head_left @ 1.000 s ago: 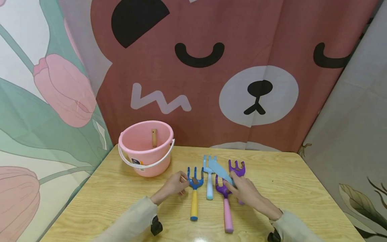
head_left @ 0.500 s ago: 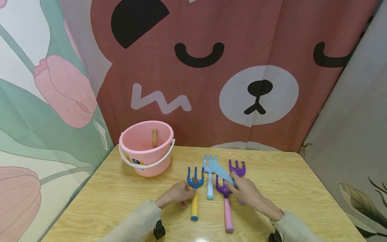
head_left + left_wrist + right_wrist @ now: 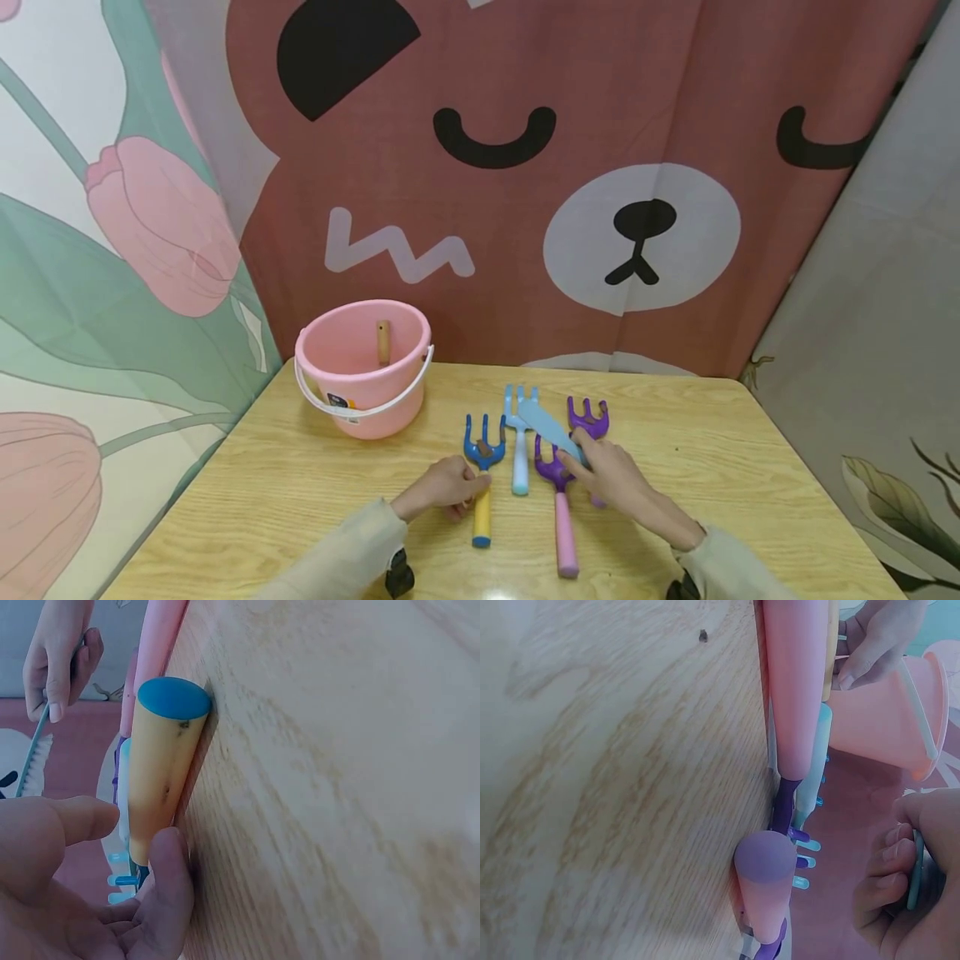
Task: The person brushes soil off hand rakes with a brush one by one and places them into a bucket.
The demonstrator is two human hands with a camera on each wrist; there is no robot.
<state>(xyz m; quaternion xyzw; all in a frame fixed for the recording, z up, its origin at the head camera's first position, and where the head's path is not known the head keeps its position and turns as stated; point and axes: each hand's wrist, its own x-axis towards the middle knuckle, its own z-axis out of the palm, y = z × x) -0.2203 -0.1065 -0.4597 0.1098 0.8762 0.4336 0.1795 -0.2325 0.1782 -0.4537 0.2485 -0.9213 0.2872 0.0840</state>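
My left hand is at the neck of a toy garden fork with blue prongs and a yellow handle. The left wrist view shows the thumb straight and a little off the handle, while a fingertip lies close along its other side. In my right hand is a light blue brush; its white bristles show in the left wrist view. Under and beside the brush lie a light blue fork, a purple fork with a pink handle and another purple fork, partly hidden.
A pink bucket with a white bail stands at the back left of the wooden table. Inside it, a wooden handle leans on the wall. Behind the table hangs a bear-print curtain.
My left hand has shifted right and nearer the body, from beside the blue prongs to the top of the yellow handle. The right hand and brush have stayed put.
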